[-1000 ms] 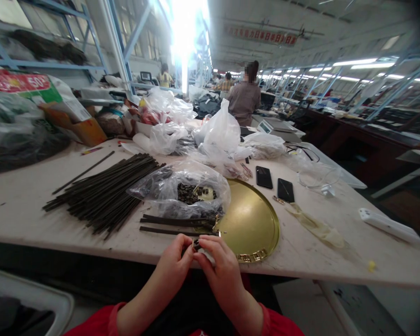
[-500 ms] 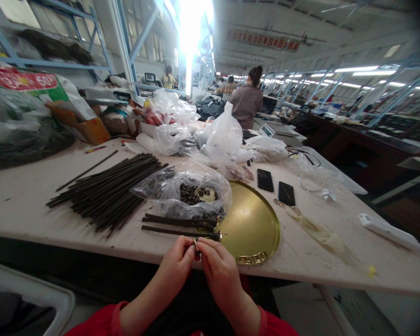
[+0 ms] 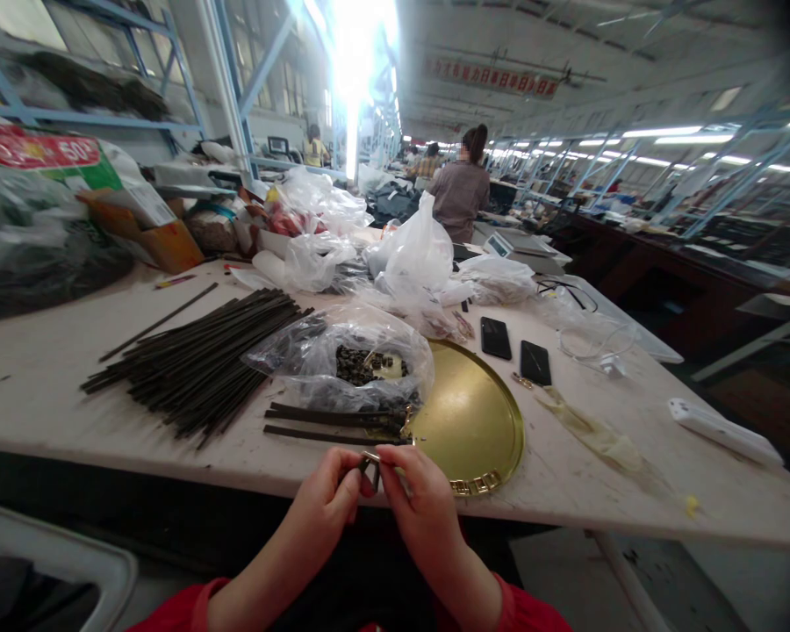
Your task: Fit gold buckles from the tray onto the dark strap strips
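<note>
At the table's front edge, my left hand (image 3: 326,493) and my right hand (image 3: 422,499) meet, both closed in a pinch. Between the fingertips shows a small gold-coloured buckle (image 3: 371,457), held by my right hand. A short dark strap piece (image 3: 363,481), partly hidden, is pinched in my left hand. Just beyond lie several dark straps (image 3: 329,416) with metal fittings at their right ends. Behind them an open clear plastic bag (image 3: 290,355) contains small dark pieces. More gold buckles (image 3: 477,484) rest along the near rim of a round gold tray (image 3: 484,395).
A large fanned pile of dark strips (image 3: 197,364) covers the table's left part. Two phones (image 3: 496,338), a pale ribbon (image 3: 583,430) and a white device (image 3: 724,432) lie to the right. White plastic bags (image 3: 414,250) stand behind. A person (image 3: 461,193) is farther back.
My hands have drawn slightly apart, and more of the buckle and the dark strap piece shows between them. The view has shifted a little.
</note>
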`<state>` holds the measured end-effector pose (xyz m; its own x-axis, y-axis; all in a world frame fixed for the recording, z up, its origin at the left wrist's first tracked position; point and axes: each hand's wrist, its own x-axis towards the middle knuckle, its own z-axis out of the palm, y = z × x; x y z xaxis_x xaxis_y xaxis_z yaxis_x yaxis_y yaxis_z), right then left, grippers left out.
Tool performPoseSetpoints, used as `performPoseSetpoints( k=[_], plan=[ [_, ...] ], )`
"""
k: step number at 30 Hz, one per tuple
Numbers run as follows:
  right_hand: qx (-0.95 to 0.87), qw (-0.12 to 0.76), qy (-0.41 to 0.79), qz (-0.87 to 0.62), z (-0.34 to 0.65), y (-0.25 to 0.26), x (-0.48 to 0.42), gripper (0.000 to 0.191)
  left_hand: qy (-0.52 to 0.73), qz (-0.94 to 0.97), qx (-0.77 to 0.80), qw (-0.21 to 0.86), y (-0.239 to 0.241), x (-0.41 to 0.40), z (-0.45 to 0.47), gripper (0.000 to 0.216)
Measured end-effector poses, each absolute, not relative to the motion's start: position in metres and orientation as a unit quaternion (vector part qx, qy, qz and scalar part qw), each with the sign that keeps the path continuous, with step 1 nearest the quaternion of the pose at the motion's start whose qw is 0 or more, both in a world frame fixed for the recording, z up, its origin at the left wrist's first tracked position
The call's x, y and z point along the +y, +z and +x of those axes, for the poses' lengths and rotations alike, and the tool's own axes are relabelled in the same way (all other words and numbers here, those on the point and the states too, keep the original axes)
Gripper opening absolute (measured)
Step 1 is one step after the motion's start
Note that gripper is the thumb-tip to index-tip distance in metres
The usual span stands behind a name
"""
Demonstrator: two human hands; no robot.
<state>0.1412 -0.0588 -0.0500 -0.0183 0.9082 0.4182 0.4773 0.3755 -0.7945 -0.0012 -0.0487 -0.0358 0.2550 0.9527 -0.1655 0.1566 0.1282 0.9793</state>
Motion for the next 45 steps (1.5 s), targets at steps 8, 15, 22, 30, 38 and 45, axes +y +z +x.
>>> performPoseSetpoints(
  k=[8,15,22,30,38,45],
  plan=[
    [-0.466,0.5,0.571,-0.454,0.141,-0.037,-0.048,0.025,0.304,0.643,0.431,0.556,-0.031,-0.048,-0.01,0.048],
    [-0.29,0.488,0.724,-0.392,0.133,-0.042,-0.036,0.039,0.3,0.6,0.428,0.605,-0.028,-0.031,-0.012,0.034],
    [-0.653,0.365,0.338,-0.572,0.159,-0.042,0.056,0.02,0.29,0.511,0.459,0.667,-0.037,0.003,-0.017,0.044],
    [-0.711,0.263,0.221,-0.614,0.148,-0.072,0.159,0.014,0.308,0.492,0.48,0.658,-0.046,0.027,-0.015,0.046],
    [-0.693,0.313,0.265,-0.593,0.149,-0.049,0.123,0.004,0.295,0.496,0.522,0.628,-0.028,0.035,-0.018,0.041],
    [-0.441,0.479,0.618,-0.441,0.151,-0.012,0.023,0.024,0.318,0.542,0.517,0.581,-0.005,0.02,-0.002,0.03]
  ],
)
